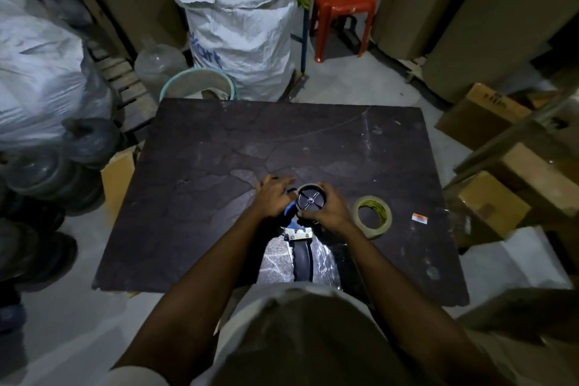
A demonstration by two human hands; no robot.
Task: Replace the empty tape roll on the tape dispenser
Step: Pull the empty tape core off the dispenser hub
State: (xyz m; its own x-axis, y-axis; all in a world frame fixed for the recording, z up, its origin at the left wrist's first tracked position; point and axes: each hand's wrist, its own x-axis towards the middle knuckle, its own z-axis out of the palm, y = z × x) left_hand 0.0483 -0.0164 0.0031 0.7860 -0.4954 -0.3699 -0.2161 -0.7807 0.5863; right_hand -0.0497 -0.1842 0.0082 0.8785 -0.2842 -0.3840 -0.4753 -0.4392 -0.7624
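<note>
The tape dispenser (299, 233) lies on the dark table (188, 197), its black handle toward me and its blue frame partly hidden. On its black spoked hub sits the empty cardboard roll (310, 197). My right hand (329, 213) wraps around that roll from the right. My left hand (272, 197) grips the dispenser's frame just left of the hub, fingers partly spread. A full roll of tan tape (372, 216) lies flat on the table to the right of my right hand, untouched.
A small orange-and-white label (419, 218) lies right of the full roll. A white woven sack (241, 19), a green-rimmed tub (199, 84) and a red plastic chair (343, 0) stand beyond the table. Cardboard boxes (488, 185) crowd the right, bags and bottles the left.
</note>
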